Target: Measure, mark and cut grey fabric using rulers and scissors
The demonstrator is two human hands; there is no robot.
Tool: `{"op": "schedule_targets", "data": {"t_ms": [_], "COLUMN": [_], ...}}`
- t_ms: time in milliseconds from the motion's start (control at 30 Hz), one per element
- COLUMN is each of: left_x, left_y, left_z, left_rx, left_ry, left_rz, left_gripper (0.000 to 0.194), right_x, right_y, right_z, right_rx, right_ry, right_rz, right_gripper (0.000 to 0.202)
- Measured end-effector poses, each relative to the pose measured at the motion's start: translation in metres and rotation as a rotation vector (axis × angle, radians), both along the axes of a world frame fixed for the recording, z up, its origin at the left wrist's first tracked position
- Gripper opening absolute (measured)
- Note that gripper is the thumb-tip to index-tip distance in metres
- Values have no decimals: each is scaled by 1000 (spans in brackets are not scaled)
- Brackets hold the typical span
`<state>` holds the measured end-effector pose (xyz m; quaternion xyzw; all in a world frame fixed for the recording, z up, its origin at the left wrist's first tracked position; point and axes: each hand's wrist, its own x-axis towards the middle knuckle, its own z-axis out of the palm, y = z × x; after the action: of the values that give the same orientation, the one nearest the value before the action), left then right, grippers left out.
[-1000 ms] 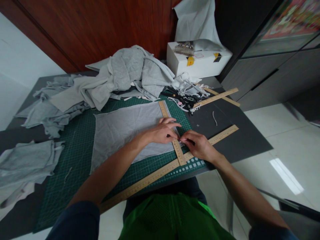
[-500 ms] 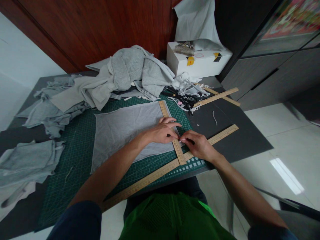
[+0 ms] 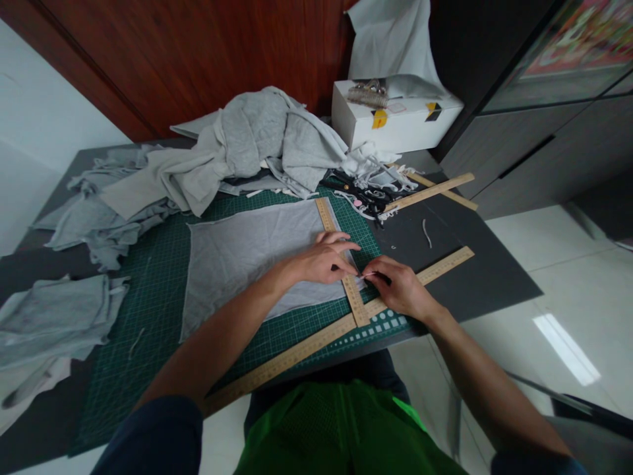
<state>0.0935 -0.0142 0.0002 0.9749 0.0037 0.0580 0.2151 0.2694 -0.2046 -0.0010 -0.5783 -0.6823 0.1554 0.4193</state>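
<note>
Two hands at center, both by the right end of the gray cloth (image 3: 247,244). Cloth lies flat on the green mat (image 3: 143,277), mid-frame, long axis roughly left to right. Short ruler (image 3: 355,300) crosses its right end, near crosswise to that axis; lower tip meets long ruler (image 3: 297,349). Left hand (image 3: 324,260) lies over cloth and short ruler, some fingers spread; can't tell if its lower fingertips grip anything. Right hand (image 3: 403,287) is closed in a pinch on a thin pale bit (image 3: 366,276) at the cloth's right edge, nearer that edge from outside. Cloth pile (image 3: 252,125) upper left of center.
</note>
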Motion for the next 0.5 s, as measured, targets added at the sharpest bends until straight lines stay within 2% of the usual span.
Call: {"op": "schedule_targets", "data": {"t_ms": [500], "left_x": [-1], "left_y": [-1], "left_z": [3], "left_rx": [43], "left_ry": [20], "left_rz": [1], "left_gripper": [23], "right_x": [-4], "right_y": [0], "right_z": [0], "right_rx": [12], "right_ry": [-1], "right_rz": [24], "right_gripper": [14]}}
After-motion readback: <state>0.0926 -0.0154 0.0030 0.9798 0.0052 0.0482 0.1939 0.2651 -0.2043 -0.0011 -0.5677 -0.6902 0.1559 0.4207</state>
